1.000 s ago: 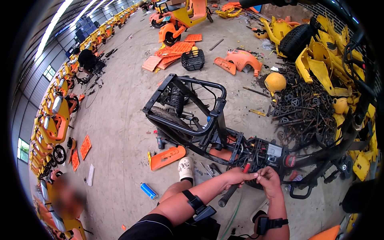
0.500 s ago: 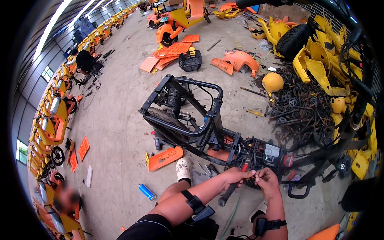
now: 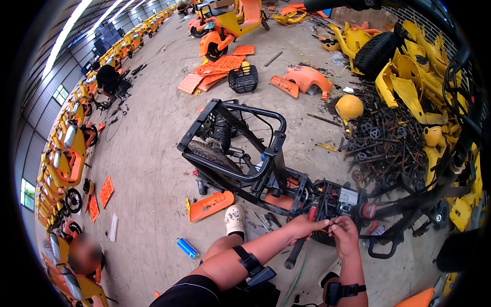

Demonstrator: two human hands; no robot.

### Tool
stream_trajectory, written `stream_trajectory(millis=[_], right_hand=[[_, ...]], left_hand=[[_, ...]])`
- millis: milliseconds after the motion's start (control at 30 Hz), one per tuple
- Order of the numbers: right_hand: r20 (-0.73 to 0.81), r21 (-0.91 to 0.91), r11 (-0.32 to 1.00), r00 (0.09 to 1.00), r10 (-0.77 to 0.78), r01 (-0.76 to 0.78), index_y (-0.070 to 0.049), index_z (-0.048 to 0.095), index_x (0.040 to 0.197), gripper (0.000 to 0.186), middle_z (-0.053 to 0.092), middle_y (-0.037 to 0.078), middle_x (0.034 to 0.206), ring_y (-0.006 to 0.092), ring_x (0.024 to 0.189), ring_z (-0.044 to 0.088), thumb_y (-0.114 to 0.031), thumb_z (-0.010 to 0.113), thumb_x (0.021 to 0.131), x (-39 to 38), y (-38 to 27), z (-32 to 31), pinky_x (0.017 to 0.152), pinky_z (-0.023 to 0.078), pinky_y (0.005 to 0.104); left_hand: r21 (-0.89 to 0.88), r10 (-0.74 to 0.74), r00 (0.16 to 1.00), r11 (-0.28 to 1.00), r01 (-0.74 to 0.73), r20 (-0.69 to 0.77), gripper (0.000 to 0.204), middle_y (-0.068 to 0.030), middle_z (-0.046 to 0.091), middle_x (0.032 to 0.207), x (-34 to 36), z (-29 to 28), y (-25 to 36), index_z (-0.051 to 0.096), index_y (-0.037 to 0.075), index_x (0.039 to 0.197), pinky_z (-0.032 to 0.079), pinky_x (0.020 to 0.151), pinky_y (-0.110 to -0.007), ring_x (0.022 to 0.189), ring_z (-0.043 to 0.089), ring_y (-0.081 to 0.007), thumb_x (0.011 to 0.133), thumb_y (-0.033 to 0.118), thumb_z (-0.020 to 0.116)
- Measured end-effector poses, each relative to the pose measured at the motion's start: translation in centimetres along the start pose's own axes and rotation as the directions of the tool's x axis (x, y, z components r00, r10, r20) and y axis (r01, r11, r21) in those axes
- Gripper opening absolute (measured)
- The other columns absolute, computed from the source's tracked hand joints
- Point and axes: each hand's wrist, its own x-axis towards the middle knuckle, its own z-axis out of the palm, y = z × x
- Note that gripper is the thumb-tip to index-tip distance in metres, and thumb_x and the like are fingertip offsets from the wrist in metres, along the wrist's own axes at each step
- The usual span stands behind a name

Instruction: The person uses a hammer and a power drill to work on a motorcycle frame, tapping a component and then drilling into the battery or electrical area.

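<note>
Item 1: black vehicle frame (image 3: 276, 166), stripped, directly before me, its far end bearing a wheel (image 3: 215, 153); exposed wiring and a grey box-shaped unit (image 3: 349, 197) sit at the near end.

Item 2: red-and-black handle (image 3: 295, 251), slanting from the frame's near end, beneath my left hand (image 3: 303, 226). Thumb extended; whether the lower fingers grip the handle, I cannot tell.

Item 3: my right hand (image 3: 345, 235), fingers curled, thumb and forefinger drawn together against the left thumb's tip. Anything between them is too small to tell.

Step in hand, by my judgement: close fingertip work beside the frame. The next move calls for light, steady fingertips and for care around the handle.

Containers: black slatted basket (image 3: 243, 80), upright on the floor beyond the frame; a yellow piece shows at its back edge, inside or behind, I cannot tell. Blue can (image 3: 187, 248), lying on its side near my shoe (image 3: 235, 221); contents hidden. Orange trough-shaped panel (image 3: 210, 206), nearby, small dark bits on it.

Outward: heap of dark metal parts (image 3: 381, 143), right; yellow round shell (image 3: 350, 107) at its edge; rows of yellow scooters (image 3: 71, 158), left.
</note>
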Motion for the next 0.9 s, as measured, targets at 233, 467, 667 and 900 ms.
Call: stream_trajectory(millis=[233,467,667,900], right_hand=[[0.009,0.039,0.999,1.0,0.03,-0.03,-0.004,0.056,0.102,0.019,0.065,0.01,0.097,0.0155,0.078,0.062,0.001,0.066,0.086,1.2,0.0,0.3,0.071,0.05,0.0281],[0.024,0.029,0.999,0.999,0.033,-0.033,-0.004,0.055,0.101,0.024,0.063,0.008,0.096,0.0145,0.078,0.061,0.003,0.069,0.083,2.0,0.1,0.6,0.07,0.051,0.0274],[0.093,0.005,1.0,0.995,0.029,-0.03,-0.006,0.054,0.101,0.028,0.061,0.006,0.097,0.0138,0.08,0.06,0.006,0.07,0.08,2.1,-0.4,0.7,0.07,0.051,0.0269],[0.13,-0.055,0.997,0.989,0.068,-0.061,-0.006,0.055,0.1,0.03,0.061,0.004,0.098,0.013,0.087,0.06,0.006,0.072,0.078,1.5,-0.7,0.2,0.077,0.05,0.0266]], left_hand=[[0.001,0.011,1.0,1.0,-0.011,0.008,0.054,-0.0003,0.065,0.09,1.2,-1.2,-0.2,0.064,0.005,0.114,0.039,0.049,-0.021,0.06,0.047,-0.0057,0.087,0.05,0.073],[0.064,-0.012,0.999,0.998,0.009,0.041,0.054,-0.001,0.062,0.088,1.5,-1.6,0.7,0.064,0.004,0.111,0.039,0.05,-0.024,0.06,0.047,-0.0073,0.086,0.051,0.073],[0.08,-0.04,0.994,0.996,0.032,0.103,0.064,0.0001,0.053,0.078,1.4,-1.7,1.2,0.062,0.001,0.109,0.04,0.05,-0.024,0.059,0.048,-0.0088,0.081,0.057,0.076],[0.173,-0.07,0.994,0.983,0.055,0.086,0.064,0.0003,0.049,0.07,0.3,-1.7,1.7,0.06,0.001,0.1,0.04,0.05,-0.025,0.056,0.047,-0.0097,0.079,0.059,0.077]])
